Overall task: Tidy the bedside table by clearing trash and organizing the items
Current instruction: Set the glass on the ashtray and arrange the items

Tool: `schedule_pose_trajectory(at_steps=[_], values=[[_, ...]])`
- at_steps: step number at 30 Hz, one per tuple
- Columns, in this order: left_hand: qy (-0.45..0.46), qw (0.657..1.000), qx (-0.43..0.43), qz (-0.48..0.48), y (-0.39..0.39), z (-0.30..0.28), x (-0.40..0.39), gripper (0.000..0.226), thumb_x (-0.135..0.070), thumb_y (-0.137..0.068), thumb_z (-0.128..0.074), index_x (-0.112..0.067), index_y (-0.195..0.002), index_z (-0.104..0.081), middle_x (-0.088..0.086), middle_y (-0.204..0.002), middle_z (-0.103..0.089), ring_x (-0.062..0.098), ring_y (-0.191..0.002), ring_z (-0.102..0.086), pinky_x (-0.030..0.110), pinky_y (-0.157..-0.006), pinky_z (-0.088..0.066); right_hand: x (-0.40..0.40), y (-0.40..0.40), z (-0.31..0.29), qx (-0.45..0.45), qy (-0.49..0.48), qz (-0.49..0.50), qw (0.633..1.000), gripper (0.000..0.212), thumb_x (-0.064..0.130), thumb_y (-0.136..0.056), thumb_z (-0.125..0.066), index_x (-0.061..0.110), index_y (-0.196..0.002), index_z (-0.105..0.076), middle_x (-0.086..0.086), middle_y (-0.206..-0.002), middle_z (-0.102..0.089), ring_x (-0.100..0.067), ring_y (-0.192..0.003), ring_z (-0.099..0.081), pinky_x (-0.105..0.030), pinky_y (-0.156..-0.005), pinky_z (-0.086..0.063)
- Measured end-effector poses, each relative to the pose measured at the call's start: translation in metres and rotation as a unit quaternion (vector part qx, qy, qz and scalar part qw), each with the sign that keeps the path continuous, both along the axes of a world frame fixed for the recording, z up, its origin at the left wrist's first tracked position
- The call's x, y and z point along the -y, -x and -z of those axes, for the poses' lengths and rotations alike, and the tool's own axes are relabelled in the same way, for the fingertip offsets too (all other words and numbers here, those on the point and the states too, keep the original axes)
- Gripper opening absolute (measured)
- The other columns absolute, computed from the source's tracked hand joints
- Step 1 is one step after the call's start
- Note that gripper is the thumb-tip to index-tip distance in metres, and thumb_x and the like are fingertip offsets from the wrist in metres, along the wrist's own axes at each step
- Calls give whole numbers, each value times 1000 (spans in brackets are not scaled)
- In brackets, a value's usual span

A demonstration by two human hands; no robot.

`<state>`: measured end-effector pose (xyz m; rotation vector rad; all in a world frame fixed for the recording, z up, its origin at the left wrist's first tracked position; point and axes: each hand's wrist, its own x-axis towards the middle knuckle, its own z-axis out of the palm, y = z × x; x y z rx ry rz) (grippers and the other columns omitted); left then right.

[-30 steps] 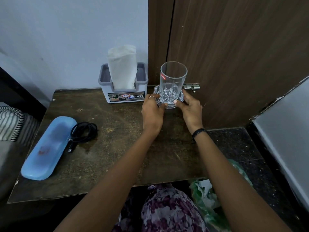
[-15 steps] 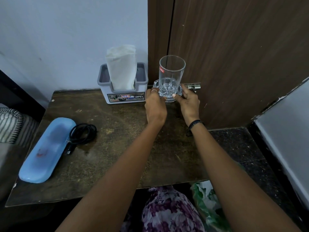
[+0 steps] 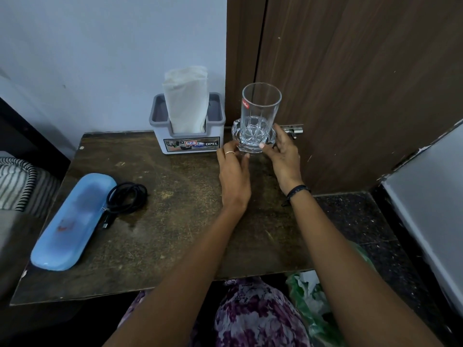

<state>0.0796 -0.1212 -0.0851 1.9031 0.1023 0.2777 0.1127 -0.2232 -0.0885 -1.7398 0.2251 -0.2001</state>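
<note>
A tall clear drinking glass (image 3: 260, 113) stands upright in a cut-glass dish (image 3: 250, 149) at the back right corner of the brown bedside table (image 3: 175, 234), close to the wooden door. My right hand (image 3: 285, 159) grips the dish from the right, thumb on its front rim. My left hand (image 3: 234, 174) has its fingertips curled against the dish's left rim. A grey-and-white tissue holder (image 3: 190, 144) with a white tissue sticking up stands just left of the dish. On the table's left side lie a light blue case (image 3: 72, 221) and a coiled black cable (image 3: 127, 199).
A door latch (image 3: 294, 128) juts out behind my right hand. A green plastic bag (image 3: 310, 301) with paper in it sits on the dark floor below the table's front right corner. Striped bedding (image 3: 15, 186) borders the left, a white panel (image 3: 431, 196) the right.
Both hands have slid the dish with the glass farther back, toward the door and level with the tissue holder. Case and cable have not moved.
</note>
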Motion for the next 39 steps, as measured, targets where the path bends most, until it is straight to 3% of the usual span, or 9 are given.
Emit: schedule_pose_trajectory(at_steps=[4, 7, 10, 13, 18, 22, 25, 35, 39], values=[[26, 999, 16, -32, 22, 2, -14, 23, -9, -93, -51, -8, -115, -49, 2, -109, -46, 4, -92, -48, 12, -83, -42, -14, 20, -1, 3, -64, 72, 995, 64, 3, -83, -67, 15, -139, -39, -9, -147, -39, -14, -130, -40, -21, -109, -34], [65, 993, 37, -91, 33, 6, -30, 22, -6, -92, -51, -4, -113, -49, 6, -108, -47, 11, -97, -50, 15, -87, -43, -42, 44, 4, 35, -51, 118, 991, 43, 2, -80, -69, 9, -119, -53, -16, -120, -56, -4, -94, -55, -1, -78, -42], [77, 985, 30, -150, 32, 6, -45, 33, -8, -90, -53, -5, -122, -44, 9, -119, -45, 17, -111, -48, 25, -98, -40, -74, 58, 10, 26, -25, 48, 998, 33, 10, -82, -68, 14, -114, -58, -4, -90, -65, 6, -72, -58, -10, -72, -45], [96, 976, 30, -195, 21, 2, -64, 54, -7, -88, -57, -6, -136, -32, 13, -137, -35, 18, -125, -39, 16, -103, -29, -96, 50, 9, 0, 39, -10, 999, 51, 22, -85, -66, 16, -133, -48, -1, -79, -68, -13, -71, -66, -32, -75, -56], [95, 974, -1, -205, -10, 3, -93, 80, -5, -85, -59, -7, -147, -8, 10, -156, -13, 18, -143, -17, 9, -104, -10, -104, 23, 4, -40, 66, -19, 997, 70, 25, -88, -63, 18, -147, -25, -1, -61, -64, -2, -30, -48, -22, -36, -46], [94, 984, 1, -152, -17, 5, -95, 82, -2, -83, -57, -10, -148, -7, 8, -156, -22, 17, -143, -22, 30, -118, -19, -104, 15, 3, -29, 95, -30, 995, 56, 23, -89, -62, 16, -139, -39, 0, -54, -62, -3, -27, -45, -19, -35, -41], [87, 985, 3, -150, -16, 5, -96, 77, -3, -80, -57, -11, -147, -19, 7, -149, -36, 17, -137, -34, 39, -115, -30, -103, 17, 3, -23, 88, -24, 996, 51, 19, -90, -61, 16, -137, -43, 0, -51, -59, -3, -27, -45, -18, -34, -41], [82, 987, 5, -138, -14, 5, -99, 72, 0, -77, -53, -10, -143, -28, 6, -141, -43, 18, -130, -41, 39, -111, -35, -101, 17, 8, -17, 79, -19, 997, 53, 13, -91, -58, 13, -140, -37, -1, -49, -56, -4, -27, -44, -17, -31, -37], [44, 991, -5, -128, -10, 2, -95, 75, 4, -79, -51, -8, -146, -19, 9, -147, -34, 18, -136, -32, 30, -115, -26, -103, 19, 7, -23, 89, -5, 996, 56, 13, -92, -58, 13, -142, -33, 1, -51, -57, -3, -28, -45, -17, -33, -37]])
